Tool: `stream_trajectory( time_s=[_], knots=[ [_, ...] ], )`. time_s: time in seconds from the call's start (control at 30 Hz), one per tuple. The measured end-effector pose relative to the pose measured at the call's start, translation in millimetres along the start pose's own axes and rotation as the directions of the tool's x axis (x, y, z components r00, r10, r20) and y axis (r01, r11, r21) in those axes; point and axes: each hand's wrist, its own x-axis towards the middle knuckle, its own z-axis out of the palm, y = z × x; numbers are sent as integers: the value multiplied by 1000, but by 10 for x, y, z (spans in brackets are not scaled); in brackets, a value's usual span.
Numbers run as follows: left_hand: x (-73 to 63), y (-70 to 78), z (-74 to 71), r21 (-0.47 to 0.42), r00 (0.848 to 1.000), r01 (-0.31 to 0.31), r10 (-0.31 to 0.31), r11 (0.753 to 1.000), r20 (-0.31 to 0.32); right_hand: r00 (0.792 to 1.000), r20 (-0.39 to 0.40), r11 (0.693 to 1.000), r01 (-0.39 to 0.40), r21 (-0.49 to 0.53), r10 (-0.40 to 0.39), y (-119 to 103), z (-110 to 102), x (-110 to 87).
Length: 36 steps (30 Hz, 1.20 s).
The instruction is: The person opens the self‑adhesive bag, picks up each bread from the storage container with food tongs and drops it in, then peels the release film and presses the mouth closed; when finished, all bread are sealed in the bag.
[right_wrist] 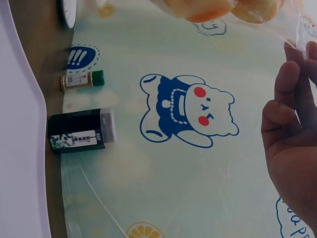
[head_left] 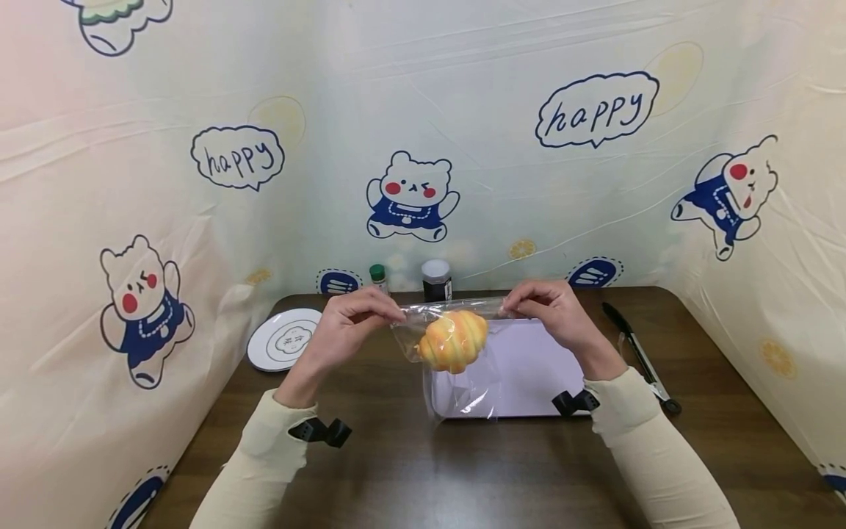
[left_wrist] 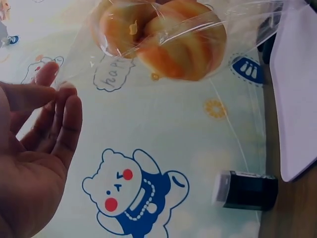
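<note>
A clear plastic bag [head_left: 485,378] hangs stretched between both hands, above the table and overlapping the lavender tray [head_left: 535,367] in the head view. Inside it is a golden croissant [head_left: 454,341], also seen through the film as a croissant [left_wrist: 183,42] at the top of the left wrist view. My left hand [head_left: 350,323] pinches one upper corner of the bag between thumb and fingertips. The opposite corner is pinched by my right hand [head_left: 555,312]. In the right wrist view the fingers of the right hand [right_wrist: 292,119] meet at the film's edge.
A white plate [head_left: 264,353] with a printed design lies at the table's left. Black-handled tongs [head_left: 637,353] lie at the right. Along the back stand a dark jar with a pale lid [head_left: 437,283] and a small green-capped bottle [head_left: 378,276]. A printed cloth hangs behind the table.
</note>
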Motion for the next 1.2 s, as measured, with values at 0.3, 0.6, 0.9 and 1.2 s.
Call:
stream_trajectory(
  time_s=[0.3,0.6,0.9,1.2],
  knots=[
    [2,42,30,27,1000,12,-12,1000,2,999,-24,999,-41,-17,40,-95,-22,-12],
    [-2,28,-4,77,984,159,-164,984,63,999,-8,992,-43,-121,42,-137,-33,-9],
    [4,-19,25,181,954,133,-176,974,243,1000,24,985,-1,-174,6,-215,60,37],
    [178,75,366,280,959,93,-162,955,232,997,67,969,-24,-245,42,-315,168,69]
  ],
)
